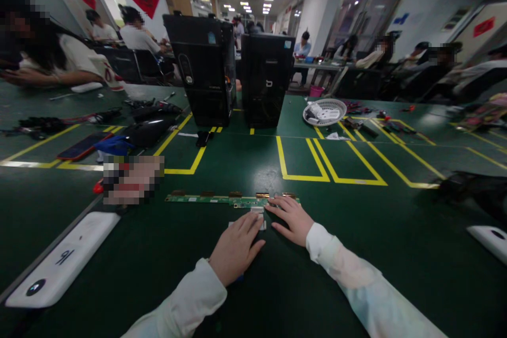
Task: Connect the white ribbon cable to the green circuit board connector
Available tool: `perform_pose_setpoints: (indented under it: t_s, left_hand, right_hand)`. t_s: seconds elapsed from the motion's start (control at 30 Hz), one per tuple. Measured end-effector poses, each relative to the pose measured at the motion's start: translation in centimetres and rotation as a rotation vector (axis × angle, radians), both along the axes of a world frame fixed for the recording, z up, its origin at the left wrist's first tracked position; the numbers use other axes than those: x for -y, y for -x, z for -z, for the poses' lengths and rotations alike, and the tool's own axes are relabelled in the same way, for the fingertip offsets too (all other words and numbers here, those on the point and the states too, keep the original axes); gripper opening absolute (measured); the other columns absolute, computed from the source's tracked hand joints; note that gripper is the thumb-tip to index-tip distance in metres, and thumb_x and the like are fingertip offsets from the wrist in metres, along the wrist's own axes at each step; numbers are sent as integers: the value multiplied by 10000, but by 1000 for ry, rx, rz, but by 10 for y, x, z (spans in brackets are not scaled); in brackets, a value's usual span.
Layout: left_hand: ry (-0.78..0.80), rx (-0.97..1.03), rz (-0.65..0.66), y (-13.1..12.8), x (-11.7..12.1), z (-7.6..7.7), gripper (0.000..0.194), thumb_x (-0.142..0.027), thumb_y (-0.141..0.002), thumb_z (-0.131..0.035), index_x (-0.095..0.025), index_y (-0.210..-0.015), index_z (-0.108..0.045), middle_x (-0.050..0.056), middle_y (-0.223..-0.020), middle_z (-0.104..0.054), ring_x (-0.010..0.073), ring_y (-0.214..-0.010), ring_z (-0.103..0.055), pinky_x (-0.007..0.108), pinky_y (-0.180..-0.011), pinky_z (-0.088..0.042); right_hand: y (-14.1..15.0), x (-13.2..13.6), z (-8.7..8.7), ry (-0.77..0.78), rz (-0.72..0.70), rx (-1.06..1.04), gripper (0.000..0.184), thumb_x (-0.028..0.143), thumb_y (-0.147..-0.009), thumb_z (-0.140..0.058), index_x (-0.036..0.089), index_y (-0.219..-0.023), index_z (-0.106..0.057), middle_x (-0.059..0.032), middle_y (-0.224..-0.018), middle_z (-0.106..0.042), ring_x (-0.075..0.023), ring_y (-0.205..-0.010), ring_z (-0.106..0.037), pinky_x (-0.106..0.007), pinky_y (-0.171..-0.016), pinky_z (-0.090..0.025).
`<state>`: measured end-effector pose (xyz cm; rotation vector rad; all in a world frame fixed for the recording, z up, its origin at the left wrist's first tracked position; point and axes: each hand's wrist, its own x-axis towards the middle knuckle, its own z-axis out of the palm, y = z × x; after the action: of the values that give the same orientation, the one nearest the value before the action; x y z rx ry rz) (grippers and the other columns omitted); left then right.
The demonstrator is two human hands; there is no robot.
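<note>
A long, narrow green circuit board [214, 199] lies crosswise on the green table [222, 296], with copper-coloured tabs along its far edge. My right hand [293, 220] rests over the board's right part, fingers stretched and apart, hiding some of it. Just nearer to me, my left hand [236, 247] lies palm down with its fingers extended over a small pale piece [257, 211] at the board's near edge. That piece is mostly covered, so its kind cannot be made out. Neither hand visibly grips anything.
Two black computer towers [204, 74] [267, 79] stand ahead. A white basket [325, 111] sits to their right. At left are a white device [63, 259], cables [43, 121] and a dark flat case [84, 146]. Yellow tape marks the table. Several people sit beyond.
</note>
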<state>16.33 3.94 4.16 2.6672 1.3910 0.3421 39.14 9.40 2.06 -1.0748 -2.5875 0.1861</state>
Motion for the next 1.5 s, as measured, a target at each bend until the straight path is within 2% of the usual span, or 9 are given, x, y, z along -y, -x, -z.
perform_pose_setpoints:
  t_s: [0.37, 0.63, 0.77, 0.93, 1.1, 1.3, 1.5]
  left_hand:
    - [79, 28, -5, 1, -5, -5, 456, -373, -951, -411, -185, -1364, -453, 96, -1417, -499, 243, -1303, -451, 437, -1060, -404]
    - [43, 79, -3, 1, -4, 1, 458, -413, -951, -400, -198, -1350, -462, 95, -1388, -515, 250, -1281, -467, 449, -1041, -421]
    - [48, 111, -7, 8, -6, -4, 428, -379, -956, -394, -223, -1348, -472, 73, -1374, -526, 227, -1278, -467, 427, -1050, -418]
    - [63, 92, -147, 32, -16, -18, 373, -329, -952, -394, -214, -1259, -571, 69, -1298, -588, 216, -1213, -525, 410, -1036, -431]
    - [64, 63, -286, 67, -14, -22, 419, -355, -950, -372, -186, -1283, -563, 112, -1309, -583, 258, -1199, -547, 468, -996, -462]
    - [178, -44, -353, 115, 6, -11, 468, -405, -927, -380, -224, -1329, -535, 79, -1411, -512, 267, -1282, -482, 477, -1063, -402]
    - [93, -25, -349, 142, 20, 10, 477, -398, -925, -398, -263, -1375, -478, 63, -1462, -458, 272, -1321, -440, 504, -1084, -368]
  right_hand:
    - [-2, -2, 1, 13, -20, -23, 482, 371, -890, -523, 196, -1339, -515, -105, -1399, -485, -290, -1311, -383, -516, -1084, -317]
    - [-1, -3, 2, 5, -13, -13, 479, 366, -890, -517, 189, -1335, -516, -112, -1391, -489, -290, -1302, -391, -516, -1084, -316]
    - [0, -3, 2, 1, -12, 7, 474, 357, -906, -493, 188, -1348, -500, -114, -1396, -481, -289, -1307, -383, -522, -1089, -308]
    - [0, -2, 1, 4, -15, 19, 461, 364, -918, -472, 194, -1345, -502, -110, -1395, -483, -280, -1310, -384, -510, -1095, -305]
    - [0, -2, 0, 9, -7, 24, 466, 363, -920, -469, 194, -1353, -494, -113, -1400, -479, -271, -1316, -382, -508, -1110, -286]
    - [0, -2, 0, 14, -4, 27, 465, 372, -924, -463, 196, -1353, -495, -114, -1403, -475, -270, -1319, -377, -507, -1111, -286]
    - [0, -2, -1, 16, -2, 36, 468, 370, -925, -456, 190, -1356, -490, -124, -1398, -477, -277, -1319, -376, -520, -1101, -300]
